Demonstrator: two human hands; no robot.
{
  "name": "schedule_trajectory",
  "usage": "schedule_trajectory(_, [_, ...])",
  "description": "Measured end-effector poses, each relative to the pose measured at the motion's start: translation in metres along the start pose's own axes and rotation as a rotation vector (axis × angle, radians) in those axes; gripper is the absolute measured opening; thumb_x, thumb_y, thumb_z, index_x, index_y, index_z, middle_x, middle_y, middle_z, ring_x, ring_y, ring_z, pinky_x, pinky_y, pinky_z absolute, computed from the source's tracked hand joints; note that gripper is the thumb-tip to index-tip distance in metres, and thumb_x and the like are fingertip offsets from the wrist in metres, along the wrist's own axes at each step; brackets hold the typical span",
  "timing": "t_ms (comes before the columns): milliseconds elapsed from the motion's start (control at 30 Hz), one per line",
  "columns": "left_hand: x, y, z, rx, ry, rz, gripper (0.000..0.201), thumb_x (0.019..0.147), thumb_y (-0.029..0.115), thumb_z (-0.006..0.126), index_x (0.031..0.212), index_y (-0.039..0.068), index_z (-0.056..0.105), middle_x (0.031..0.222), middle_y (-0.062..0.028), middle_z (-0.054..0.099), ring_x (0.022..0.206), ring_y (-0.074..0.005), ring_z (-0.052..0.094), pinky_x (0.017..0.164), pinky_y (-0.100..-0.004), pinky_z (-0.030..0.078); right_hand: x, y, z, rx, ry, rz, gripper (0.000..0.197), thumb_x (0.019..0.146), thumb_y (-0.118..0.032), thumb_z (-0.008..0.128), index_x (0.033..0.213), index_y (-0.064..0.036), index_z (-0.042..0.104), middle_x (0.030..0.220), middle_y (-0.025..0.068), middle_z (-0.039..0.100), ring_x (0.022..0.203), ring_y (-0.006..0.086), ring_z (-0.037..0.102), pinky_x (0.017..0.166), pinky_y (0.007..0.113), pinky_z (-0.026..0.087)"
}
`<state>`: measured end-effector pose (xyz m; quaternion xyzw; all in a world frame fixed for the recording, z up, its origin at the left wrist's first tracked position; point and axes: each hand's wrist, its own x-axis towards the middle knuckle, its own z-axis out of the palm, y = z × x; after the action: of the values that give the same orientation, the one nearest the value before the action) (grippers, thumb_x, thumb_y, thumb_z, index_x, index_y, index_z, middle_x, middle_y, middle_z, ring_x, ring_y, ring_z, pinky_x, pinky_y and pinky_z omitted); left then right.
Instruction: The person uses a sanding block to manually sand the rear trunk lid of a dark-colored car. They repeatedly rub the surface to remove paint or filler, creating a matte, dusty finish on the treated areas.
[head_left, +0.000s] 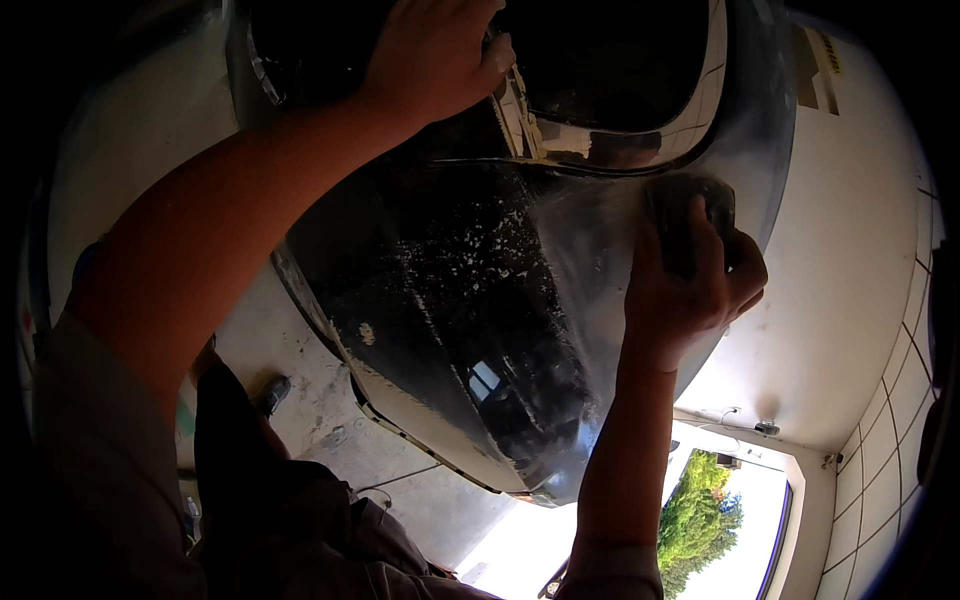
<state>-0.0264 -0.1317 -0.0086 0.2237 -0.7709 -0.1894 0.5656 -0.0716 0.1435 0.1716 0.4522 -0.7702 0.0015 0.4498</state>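
A dark car body panel, scuffed and speckled with pale patches, lies before me. My right hand presses a dark hand pad, perhaps a sanding block, against a dull grey area of the panel. Its index finger stretches over the pad, and the others curl at its side. Toward the top, my left hand is closed at the upper end of a light strip beside the window opening. Its fingers are partly cut off by the frame's edge, so its hold is only partly visible.
A shiny window surround curves above the pad. Pale floor lies below, with a shoe at the left. A tiled wall stands at the right, near a bright doorway with a green tree outside.
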Motion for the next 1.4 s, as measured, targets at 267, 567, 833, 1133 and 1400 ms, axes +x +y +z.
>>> schedule_trajectory(267, [-0.002,-0.003,0.000,0.020,0.008,-0.008,0.042,0.102,0.023,0.067,0.135,-0.004,0.064,0.141,-0.0259,0.063,0.145,-0.0455,0.054,0.127,-0.0566,0.041,0.014,0.009,0.003,-0.005,0.041,-0.129,0.048,0.080,-0.035,0.096,0.125,-0.0217,0.087,0.129,0.0142,0.060,0.117,0.0354,0.057,0.102,0.051,0.049])
schedule_trajectory(567, [-0.001,-0.002,0.004,0.046,0.010,0.026,0.045,0.105,0.025,0.067,0.139,-0.004,0.063,0.143,-0.0291,0.061,0.142,-0.0481,0.056,0.124,-0.0579,0.043,-0.063,-0.013,-0.012,0.094,-0.165,-0.124,0.046,0.077,-0.030,0.093,0.122,-0.0248,0.086,0.135,0.0147,0.059,0.125,0.0369,0.057,0.108,0.049,0.046])
schedule_trajectory(833, [0.000,-0.003,-0.007,0.114,0.035,0.087,0.042,0.100,0.021,0.066,0.134,-0.005,0.063,0.141,-0.0299,0.062,0.137,-0.0482,0.059,0.122,-0.0572,0.045,-0.204,0.132,-0.108,0.199,-0.249,-0.139,0.061,0.074,-0.011,0.098,0.131,-0.0147,0.076,0.138,0.0234,0.051,0.122,0.0403,0.056,0.100,0.050,0.050])
schedule_trajectory(1133, [-0.002,-0.002,-0.004,0.079,-0.122,-0.014,0.045,0.104,0.023,0.065,0.141,-0.002,0.061,0.150,-0.0297,0.059,0.144,-0.0490,0.054,0.126,-0.0576,0.041,-0.020,-0.030,0.011,0.151,-0.149,-0.294,0.045,0.078,-0.029,0.092,0.122,-0.0272,0.084,0.132,0.0121,0.062,0.122,0.0348,0.060,0.103,0.050,0.049])
schedule_trajectory(1400, [-0.007,-0.042,-0.002,0.136,-0.135,0.028,0.050,0.110,0.031,0.066,0.152,0.005,0.059,0.160,-0.0222,0.057,0.153,-0.0429,0.051,0.128,-0.0552,0.041,-0.166,0.094,-0.073,0.205,-0.213,-0.107,0.050,0.070,-0.027,0.096,0.117,-0.0275,0.083,0.134,0.0126,0.060,0.123,0.0371,0.059,0.105,0.050,0.049])
